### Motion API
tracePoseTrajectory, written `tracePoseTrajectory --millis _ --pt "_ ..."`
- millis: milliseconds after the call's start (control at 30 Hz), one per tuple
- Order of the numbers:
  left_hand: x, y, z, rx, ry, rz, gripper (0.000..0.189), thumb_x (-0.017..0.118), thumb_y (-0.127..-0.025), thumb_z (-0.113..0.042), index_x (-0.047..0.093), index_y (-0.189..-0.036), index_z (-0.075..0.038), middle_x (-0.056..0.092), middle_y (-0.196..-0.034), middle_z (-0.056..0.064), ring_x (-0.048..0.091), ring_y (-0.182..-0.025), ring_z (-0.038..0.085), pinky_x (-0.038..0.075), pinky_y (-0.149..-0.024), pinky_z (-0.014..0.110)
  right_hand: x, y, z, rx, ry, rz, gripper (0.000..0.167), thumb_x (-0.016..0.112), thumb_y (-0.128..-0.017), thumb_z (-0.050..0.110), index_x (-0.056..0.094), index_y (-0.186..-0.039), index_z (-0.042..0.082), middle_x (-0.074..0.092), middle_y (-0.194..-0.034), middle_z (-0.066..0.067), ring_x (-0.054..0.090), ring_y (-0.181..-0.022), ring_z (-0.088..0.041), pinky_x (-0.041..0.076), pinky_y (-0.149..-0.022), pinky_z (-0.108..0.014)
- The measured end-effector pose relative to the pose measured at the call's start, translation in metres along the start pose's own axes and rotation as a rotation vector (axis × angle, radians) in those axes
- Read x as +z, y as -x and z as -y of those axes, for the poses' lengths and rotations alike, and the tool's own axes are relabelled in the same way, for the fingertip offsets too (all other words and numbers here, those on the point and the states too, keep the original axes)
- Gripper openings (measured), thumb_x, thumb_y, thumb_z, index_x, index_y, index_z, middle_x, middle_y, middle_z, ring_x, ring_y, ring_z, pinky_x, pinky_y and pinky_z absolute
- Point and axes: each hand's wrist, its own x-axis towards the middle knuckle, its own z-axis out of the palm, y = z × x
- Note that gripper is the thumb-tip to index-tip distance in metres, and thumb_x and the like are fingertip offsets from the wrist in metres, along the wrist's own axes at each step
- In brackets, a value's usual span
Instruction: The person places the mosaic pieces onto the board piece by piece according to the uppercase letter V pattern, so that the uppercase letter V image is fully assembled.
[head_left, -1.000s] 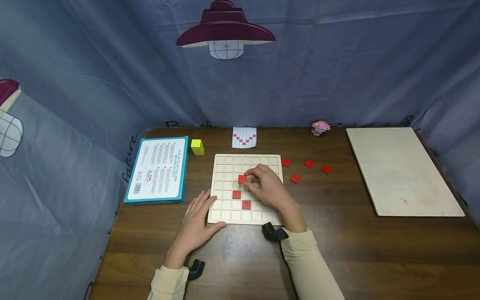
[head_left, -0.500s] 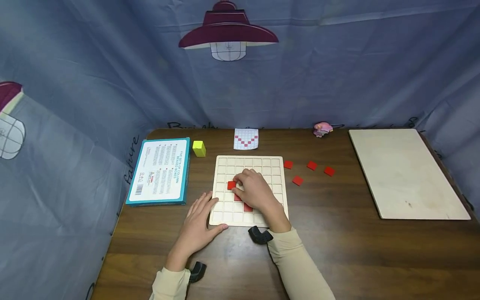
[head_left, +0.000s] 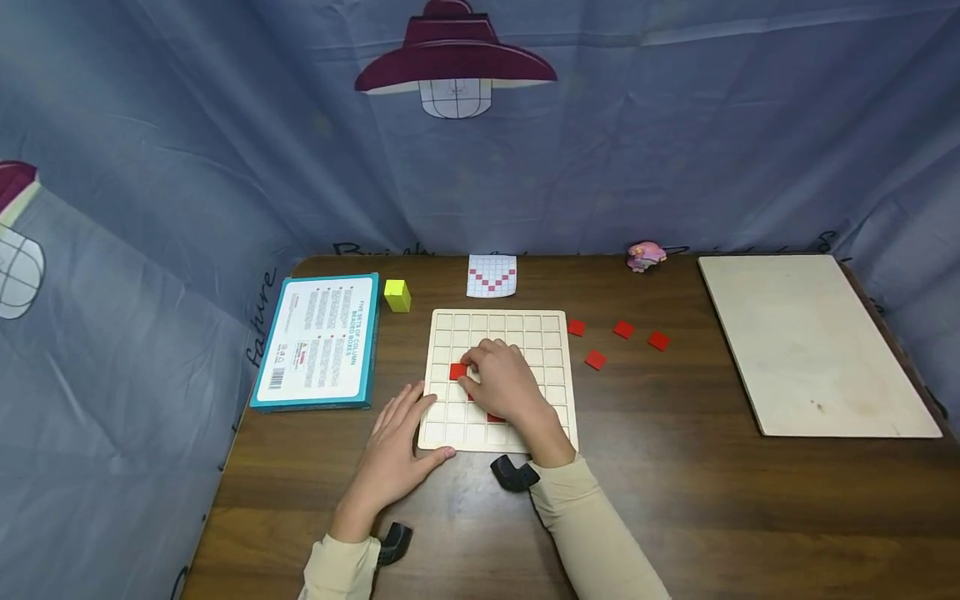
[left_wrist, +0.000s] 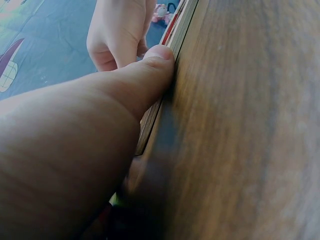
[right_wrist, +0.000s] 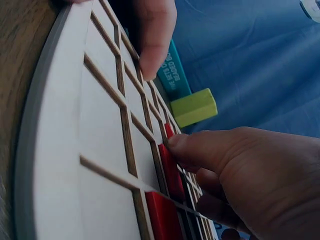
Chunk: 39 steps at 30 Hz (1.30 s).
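A pale wooden grid board (head_left: 450, 435) lies on the table. My right hand (head_left: 504, 382) is over its middle, thumb and fingers pinching a red square tile (head_left: 457, 372) at a cell in the left part. Two more red tiles sit in cells running down to the right, partly covered by this hand; in the right wrist view the nearest red tile (right_wrist: 164, 215) shows set between the grid ribs. My left hand (head_left: 395, 442) rests at the board's lower left corner, fingers straight along the left edge and thumb (left_wrist: 159, 55) against the front edge.
Several loose red tiles (head_left: 596, 360) lie right of the board. A paper pattern card (head_left: 491, 277) is behind it. At left are a teal-edged box (head_left: 318, 342) and a yellow-green block (head_left: 397, 296). A pink figurine (head_left: 645, 257) and large white panel (head_left: 810, 350) stand at right.
My right hand has moved left and slightly toward me with the red tile, down to a cell left of the other two. My left hand stays at the board's corner.
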Motion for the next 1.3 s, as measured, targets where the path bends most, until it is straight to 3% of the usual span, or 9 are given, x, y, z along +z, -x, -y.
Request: tracePoseTrajectory --millis 400,600,833,1033,1167,1300 --pt "-0.001 0.0 -0.001 0.002 -0.009 -0.005 0.084 0.079 -0.085 -0.051 0.046 -0.152 -0.012 0.032 -0.167 0.009 0.024 -0.157 0.033 0.02 -0.127 0.057 -0.001 0.0 0.008 0.032 -0.01 -0.022 0.019 0.081 -0.087 0.024 0.08 -0.101 0.012 0.066 -0.081 0.002 0.061 -0.079 -0.017 0.049 -0.074 -0.037" --pt "-0.002 0.0 -0.002 0.004 -0.013 -0.003 0.084 0.08 -0.085 -0.05 0.046 -0.152 -0.012 0.032 -0.167 0.009 0.024 -0.157 0.033 0.02 -0.127 0.057 -0.005 0.006 0.002 0.041 -0.07 -0.016 0.029 0.08 -0.088 0.031 0.078 -0.11 0.011 0.066 -0.085 0.002 0.061 -0.083 -0.017 0.05 -0.077 -0.037" --pt "-0.001 -0.001 -0.003 0.009 -0.007 0.003 0.085 0.079 -0.085 -0.053 0.045 -0.153 -0.014 0.031 -0.168 0.008 0.024 -0.157 0.033 0.02 -0.127 0.056 -0.029 0.03 -0.053 0.126 -0.242 -0.135 0.03 0.079 -0.09 0.023 0.076 -0.116 0.009 0.066 -0.09 -0.001 0.056 -0.08 -0.016 0.049 -0.073 -0.032" --pt "-0.001 0.001 -0.001 -0.001 0.002 0.0 0.086 0.08 -0.084 -0.052 0.046 -0.152 -0.013 0.031 -0.168 0.008 0.023 -0.157 0.033 0.02 -0.127 0.056 -0.049 0.058 -0.107 0.247 -0.271 -0.212 0.03 0.082 -0.088 0.02 0.075 -0.113 0.006 0.063 -0.091 -0.006 0.056 -0.08 -0.02 0.046 -0.071 -0.032" --pt "0.0 0.001 0.0 0.006 0.001 -0.005 0.086 0.079 -0.084 -0.052 0.045 -0.153 -0.013 0.031 -0.168 0.007 0.023 -0.157 0.033 0.02 -0.127 0.056 -0.056 0.076 -0.136 0.327 -0.244 -0.216 0.034 0.083 -0.087 0.024 0.074 -0.115 0.006 0.062 -0.093 -0.008 0.057 -0.085 -0.023 0.046 -0.074 -0.034" --pt "0.0 0.002 0.002 0.011 -0.002 -0.004 0.086 0.079 -0.084 -0.053 0.045 -0.153 -0.014 0.03 -0.168 0.007 0.023 -0.157 0.033 0.019 -0.127 0.056 -0.062 0.088 -0.154 0.392 -0.219 -0.157 0.041 0.082 -0.088 0.029 0.071 -0.119 0.005 0.063 -0.1 -0.011 0.059 -0.091 -0.027 0.049 -0.08 -0.041"
